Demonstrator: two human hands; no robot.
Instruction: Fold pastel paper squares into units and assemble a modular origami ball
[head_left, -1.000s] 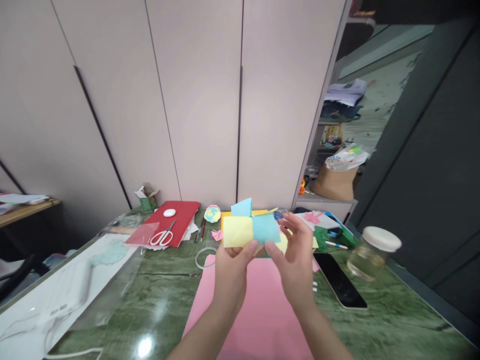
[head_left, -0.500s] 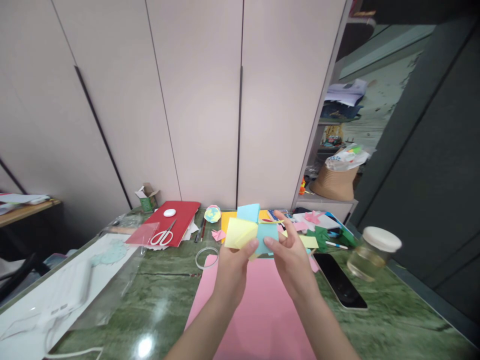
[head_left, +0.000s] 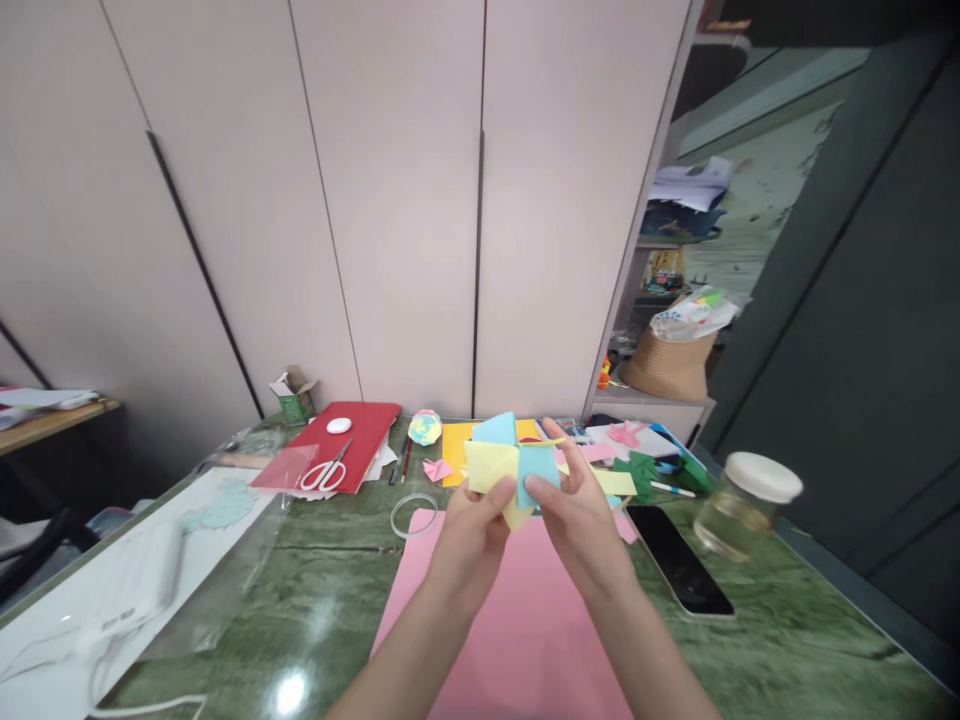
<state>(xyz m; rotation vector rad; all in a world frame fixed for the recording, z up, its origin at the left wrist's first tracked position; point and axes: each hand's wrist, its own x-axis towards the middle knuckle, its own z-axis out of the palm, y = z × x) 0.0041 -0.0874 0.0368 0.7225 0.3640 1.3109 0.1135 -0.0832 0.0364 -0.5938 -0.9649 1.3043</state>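
A folded paper piece (head_left: 495, 468) with light yellow and light blue flaps is held up above a pink sheet (head_left: 525, 620). My left hand (head_left: 474, 520) grips its lower left side, thumb on the yellow flap. On the right, my right hand (head_left: 581, 510) pinches the blue flap with the thumb in front, the index finger raised behind a thin yellow edge. The fingers behind the paper are partly hidden.
Scissors (head_left: 326, 472) lie on a red folder (head_left: 367, 430) at the back left, near a clear tape ring (head_left: 413, 517). At the right are a black phone (head_left: 681, 562), a lidded jar (head_left: 742, 505) and green paper scraps (head_left: 641, 472).
The yellow flap on the left has drawn inward and looks narrower. A pale yellow point now shows lower between my hands. My left hand has shifted slightly right.
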